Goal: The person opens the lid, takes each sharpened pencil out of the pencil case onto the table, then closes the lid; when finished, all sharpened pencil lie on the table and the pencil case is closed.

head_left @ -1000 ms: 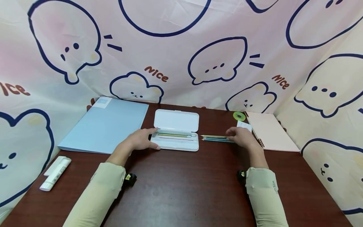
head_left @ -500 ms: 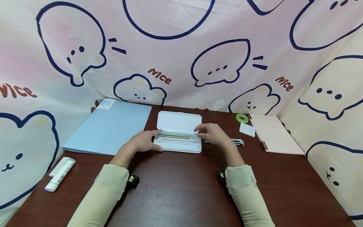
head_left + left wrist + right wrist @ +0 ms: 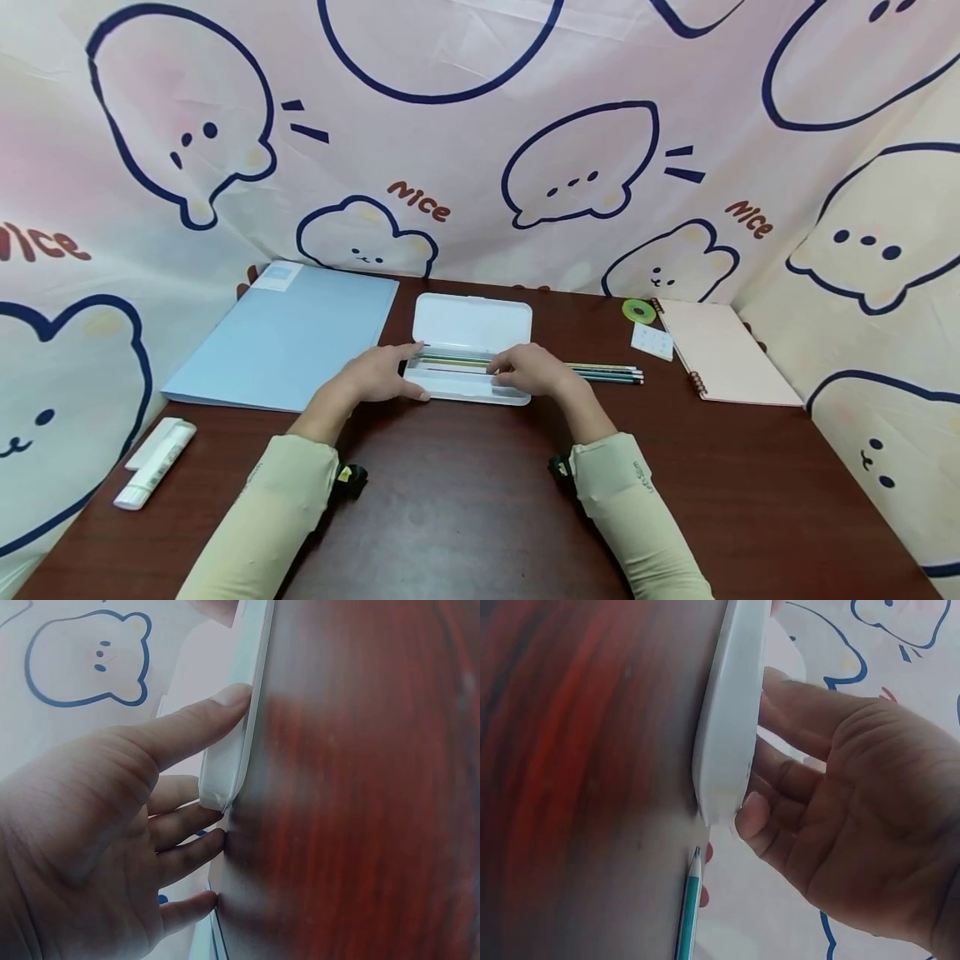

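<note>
A white pencil case (image 3: 472, 321) lies with its lid raised on the brown table, pencils (image 3: 446, 359) along its back part. My left hand (image 3: 378, 372) holds its left end; in the left wrist view the thumb lies on the front edge of the case (image 3: 225, 761) and the fingers reach behind. My right hand (image 3: 531, 371) is over the right half, curled fingertips down inside; I cannot tell whether they pinch anything. To the right, several pencils (image 3: 611, 373) lie on the table, partly behind the right hand. One teal pencil (image 3: 688, 915) shows in the right wrist view, tip towards the case.
At the left lies a large light-blue folder (image 3: 300, 333), with a white tube (image 3: 157, 467) in front of it. A green ring-shaped roll (image 3: 639, 311), a small white card (image 3: 652, 341) and a spiral notebook (image 3: 727, 354) are at the right. Printed cloth stands behind.
The right hand has moved left from the loose pencils to the case's right end, then further in over its compartment. The left hand has stayed at the case's left end.
</note>
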### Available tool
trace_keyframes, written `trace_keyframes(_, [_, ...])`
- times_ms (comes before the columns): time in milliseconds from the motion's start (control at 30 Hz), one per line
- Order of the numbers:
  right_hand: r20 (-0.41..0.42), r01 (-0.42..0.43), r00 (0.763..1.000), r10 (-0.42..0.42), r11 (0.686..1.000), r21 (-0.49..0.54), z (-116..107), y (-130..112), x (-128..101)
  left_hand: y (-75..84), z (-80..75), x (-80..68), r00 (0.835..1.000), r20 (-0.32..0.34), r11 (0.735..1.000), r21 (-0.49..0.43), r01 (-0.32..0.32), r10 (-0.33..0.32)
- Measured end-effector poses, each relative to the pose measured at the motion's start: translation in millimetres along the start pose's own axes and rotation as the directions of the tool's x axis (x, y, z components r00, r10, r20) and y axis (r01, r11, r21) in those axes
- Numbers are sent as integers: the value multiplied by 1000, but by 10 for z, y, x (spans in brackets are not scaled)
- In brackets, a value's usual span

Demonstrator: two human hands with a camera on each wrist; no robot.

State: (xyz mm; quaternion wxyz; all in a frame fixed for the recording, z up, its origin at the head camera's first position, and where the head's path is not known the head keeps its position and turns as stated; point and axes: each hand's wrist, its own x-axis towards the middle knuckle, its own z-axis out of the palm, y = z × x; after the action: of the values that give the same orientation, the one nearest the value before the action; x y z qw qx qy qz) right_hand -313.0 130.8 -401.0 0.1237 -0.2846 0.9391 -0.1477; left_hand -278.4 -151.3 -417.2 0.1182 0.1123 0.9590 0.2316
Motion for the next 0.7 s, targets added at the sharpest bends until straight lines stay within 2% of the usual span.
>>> trace_keyframes(167, [-56, -5, 998, 5, 1000, -12, 9, -27, 5, 2, -11, -7, 1000, 1, 1000, 3, 2, -2])
trace_keyframes(367, [-137, -3, 991, 8, 999, 37, -53, 21, -50, 13, -4, -3, 1000, 8, 1000, -6, 9, -9])
trace_keyframes(567, [-194, -46, 979, 65, 994, 101, -168, 196, -185, 21, -3, 3, 1000, 15, 1000, -1, 20, -20])
trace_keyframes(700, [-214, -88, 971, 108, 991, 102, -237, 387, -298, 22, -5, 0, 1000, 17, 1000, -3, 21, -21])
